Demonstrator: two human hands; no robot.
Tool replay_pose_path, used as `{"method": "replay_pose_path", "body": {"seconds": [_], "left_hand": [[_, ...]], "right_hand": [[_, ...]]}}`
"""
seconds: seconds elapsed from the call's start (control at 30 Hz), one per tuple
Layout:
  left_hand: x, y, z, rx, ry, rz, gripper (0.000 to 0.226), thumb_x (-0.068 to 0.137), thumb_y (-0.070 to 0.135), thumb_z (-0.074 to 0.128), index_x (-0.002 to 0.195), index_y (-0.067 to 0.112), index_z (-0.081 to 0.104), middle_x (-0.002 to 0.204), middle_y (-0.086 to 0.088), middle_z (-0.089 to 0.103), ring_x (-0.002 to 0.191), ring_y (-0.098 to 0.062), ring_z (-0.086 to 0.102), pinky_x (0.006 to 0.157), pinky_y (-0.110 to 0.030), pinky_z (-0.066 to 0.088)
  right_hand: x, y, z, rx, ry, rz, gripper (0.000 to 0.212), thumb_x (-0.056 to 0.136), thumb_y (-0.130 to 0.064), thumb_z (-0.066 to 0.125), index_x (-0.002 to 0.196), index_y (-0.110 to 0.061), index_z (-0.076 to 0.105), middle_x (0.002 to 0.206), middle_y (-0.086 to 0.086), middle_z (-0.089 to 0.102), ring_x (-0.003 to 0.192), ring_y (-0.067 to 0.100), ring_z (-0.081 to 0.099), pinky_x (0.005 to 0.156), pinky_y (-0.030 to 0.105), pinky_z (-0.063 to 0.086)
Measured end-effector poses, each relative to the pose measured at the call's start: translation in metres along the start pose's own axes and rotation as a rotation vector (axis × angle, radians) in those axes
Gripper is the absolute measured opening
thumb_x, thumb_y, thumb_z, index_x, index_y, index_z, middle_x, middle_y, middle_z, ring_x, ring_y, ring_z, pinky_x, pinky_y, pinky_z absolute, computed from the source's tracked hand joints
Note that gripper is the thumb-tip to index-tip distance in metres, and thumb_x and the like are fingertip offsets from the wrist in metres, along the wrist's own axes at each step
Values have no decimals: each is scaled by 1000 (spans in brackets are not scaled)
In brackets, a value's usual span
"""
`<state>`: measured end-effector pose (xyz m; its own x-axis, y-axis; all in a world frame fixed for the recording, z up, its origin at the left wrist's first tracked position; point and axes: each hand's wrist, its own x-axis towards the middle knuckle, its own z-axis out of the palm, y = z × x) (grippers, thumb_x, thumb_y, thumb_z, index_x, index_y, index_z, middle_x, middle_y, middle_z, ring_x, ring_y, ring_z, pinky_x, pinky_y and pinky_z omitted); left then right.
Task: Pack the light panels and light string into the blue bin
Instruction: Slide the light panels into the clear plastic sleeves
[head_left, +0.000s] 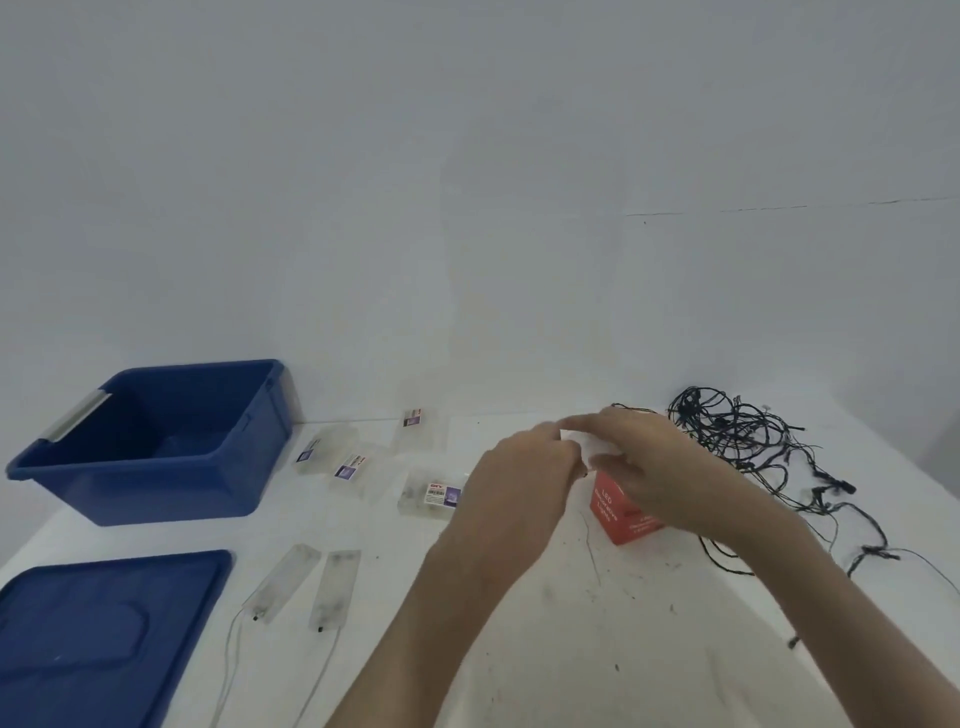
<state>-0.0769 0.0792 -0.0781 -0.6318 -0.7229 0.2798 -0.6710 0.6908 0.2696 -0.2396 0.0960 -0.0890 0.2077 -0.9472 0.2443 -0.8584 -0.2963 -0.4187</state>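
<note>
Hands meet raised above the desk (519, 623), the left hand (519, 483) and right hand (654, 467) pinching a blurred pale piece (581, 441) between their fingertips. The open blue bin (130, 467) stands far left, the tangled light string (737, 431) lies at right, and light panels (332, 587) lie between.

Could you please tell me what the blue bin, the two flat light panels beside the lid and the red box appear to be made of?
Blue bin: moulded plastic, smooth and glossy, judging by its rounded rim and sheen.
Light panels: translucent, frosted plastic, probably; the table shows through faintly.
Red box: likely printed cardboard, matte, with sharp folded edges.
</note>
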Motion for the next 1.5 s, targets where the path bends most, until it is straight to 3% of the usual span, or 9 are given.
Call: {"method": "replay_pose_path", "body": {"seconds": [0.1, 0.27, 0.43, 0.57, 0.83, 1.0, 1.2, 1.33, 1.5], "left_hand": [[7, -10, 1, -278, 88, 26, 18, 93, 21, 53, 94, 11, 68, 81, 1, 56, 76, -16, 54, 71, -29, 44], [10, -13, 6, -883, 58, -104, 3, 80, 13, 71, 78, 15, 70, 67, 1, 62, 62, -11, 53, 60, -22, 45], [9, -8, 16, -1350, 0, -191, 14, 81, -3, 59, 85, 7, 67, 66, 1, 61, 53, -13, 49, 49, -19, 41], [8, 1, 26, -1431, 95, -352, 20, 92, 3, 53, 80, 8, 68, 61, -1, 58, 45, -12, 42, 47, -22, 36], [0, 3, 27, -1439, 234, -459, 14, 92, 8, 56, 106, 8, 59, 65, -6, 67, 50, -15, 55, 53, -23, 49], [-2, 1, 29, -1428, 173, -482, 9, 92, 10, 56, 92, 5, 64, 67, -8, 68, 50, -15, 57, 53, -22, 50], [-1, -4, 27, -1381, 166, -511, 9, 91, 9, 58, 88, 8, 66, 67, -9, 69, 47, -14, 54, 50, -22, 48], [-8, -3, 29, -1443, 87, -506, 20, 92, 11, 57, 110, 13, 63, 74, -10, 70, 53, -16, 59, 56, -25, 52], [-17, 4, 26, -1324, -75, -489, 22, 91, 9, 58, 112, 10, 64, 67, -5, 68, 47, -13, 56, 53, -25, 53]], "right_hand": [[-7, 14, -16, 188, -174, 119, 38, 92, -11, 53, 125, -30, 54, 75, -7, 57, 66, 4, 51, 69, 16, 45], [-22, 27, -33, 882, -379, 217, 26, 88, -2, 59, 112, -12, 57, 91, 8, 68, 78, 20, 61, 72, 27, 49], [-26, 24, -14, 1425, -165, 181, 39, 65, -18, 84, 99, -11, 67, 86, 20, 58, 71, 25, 58, 63, 28, 49], [-19, 9, 2, 1554, 122, 212, 66, 53, -26, 90, 106, -2, 59, 80, 14, 62, 67, 20, 60, 60, 24, 52], [-12, -12, 10, 1449, 383, 339, 42, 65, -14, 69, 106, -8, 60, 86, 14, 70, 64, 17, 61, 61, 24, 51], [-9, -18, 17, 1235, 366, 391, 38, 71, -22, 74, 107, -18, 63, 88, 3, 74, 76, 16, 55, 75, 35, 37], [-7, -23, 21, 1248, 403, 356, 23, 84, -4, 62, 105, -12, 63, 94, 9, 74, 82, 14, 67, 80, 34, 48], [-3, -22, 21, 1231, 520, 359, 25, 80, -1, 66, 103, -11, 65, 95, 12, 73, 90, 18, 68, 83, 36, 49], [-3, -18, 10, 648, 647, 225, 25, 83, -6, 68, 95, -27, 65, 86, -12, 66, 83, -7, 62, 73, 2, 44]]}}
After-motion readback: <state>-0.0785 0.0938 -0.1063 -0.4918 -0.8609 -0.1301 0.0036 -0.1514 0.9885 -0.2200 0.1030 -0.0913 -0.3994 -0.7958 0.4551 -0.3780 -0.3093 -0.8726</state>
